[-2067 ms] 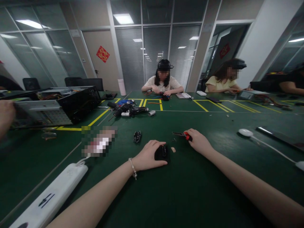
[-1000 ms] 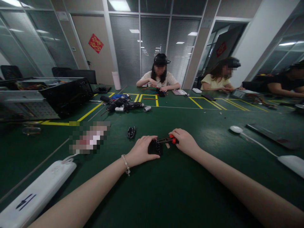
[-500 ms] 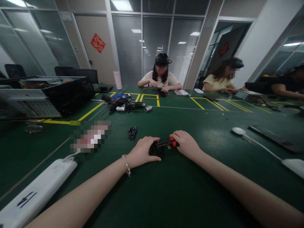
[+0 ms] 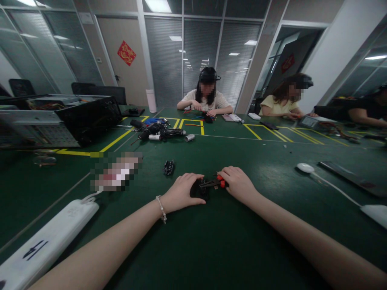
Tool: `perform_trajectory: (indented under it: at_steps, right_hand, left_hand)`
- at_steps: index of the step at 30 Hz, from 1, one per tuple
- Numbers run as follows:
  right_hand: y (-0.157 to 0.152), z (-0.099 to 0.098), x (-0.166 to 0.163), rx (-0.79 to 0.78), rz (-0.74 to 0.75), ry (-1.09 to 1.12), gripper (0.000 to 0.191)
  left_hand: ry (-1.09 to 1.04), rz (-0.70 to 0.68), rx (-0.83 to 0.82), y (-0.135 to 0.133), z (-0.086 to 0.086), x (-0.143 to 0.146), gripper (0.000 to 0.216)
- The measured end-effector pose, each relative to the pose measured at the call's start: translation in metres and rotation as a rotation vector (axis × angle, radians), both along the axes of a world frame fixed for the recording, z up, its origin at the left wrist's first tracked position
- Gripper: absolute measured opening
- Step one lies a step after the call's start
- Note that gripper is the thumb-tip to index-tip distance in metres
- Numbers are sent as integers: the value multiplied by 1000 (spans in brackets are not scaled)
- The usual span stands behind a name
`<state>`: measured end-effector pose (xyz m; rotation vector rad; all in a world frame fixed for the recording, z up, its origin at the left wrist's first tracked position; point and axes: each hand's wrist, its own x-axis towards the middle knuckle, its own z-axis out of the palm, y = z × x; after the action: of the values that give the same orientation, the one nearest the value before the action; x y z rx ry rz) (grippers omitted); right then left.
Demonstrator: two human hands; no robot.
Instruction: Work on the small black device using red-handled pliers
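My left hand (image 4: 182, 190) grips a small black part (image 4: 198, 195) on the green tabletop, thumb along its near side and fingers along its far side. In my right hand (image 4: 237, 181) is a pair of pliers (image 4: 211, 183) with red handles and dark jaws. The jaws point left and reach the black part's upper surface; whether they pinch anything there is too small to tell. Beyond my left hand lies another small dark piece with metallic edges (image 4: 168, 167), apart from both hands.
A white power strip (image 4: 51, 237) lies at left, near a blurred-out object (image 4: 116, 173). An open computer case (image 4: 69, 125) stands far left. Tools and black parts are heaped (image 4: 155, 129) ahead. A white mouse (image 4: 305, 168) and dark flat device (image 4: 350, 177) lie right. Several people sit opposite.
The pliers' jaws have shifted slightly on the black part, and their handles look a little differently angled. My left hand keeps its hold. The view has moved slightly.
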<state>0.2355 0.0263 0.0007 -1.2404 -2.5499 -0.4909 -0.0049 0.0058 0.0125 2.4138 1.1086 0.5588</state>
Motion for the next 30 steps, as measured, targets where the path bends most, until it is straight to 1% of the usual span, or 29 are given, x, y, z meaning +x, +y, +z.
perform_trajectory:
  at_steps: [8,14,20,30]
  right_hand:
    - [-1,0,-1,5,-20,-27,34]
    - [-1,1,-2,12,-32,-29,31]
    - [-1,2,-3,15,-18,-25,30]
    - [-2,4,-5,10,-10,-54,29]
  left_hand:
    - [-15,2,29,1,-4,1,67]
    - [-15,8,12,-1,-2,0,62]
    - [-10,9,-6,-1,0,1,66]
    - [-2,21,-1,1,-1,2,65]
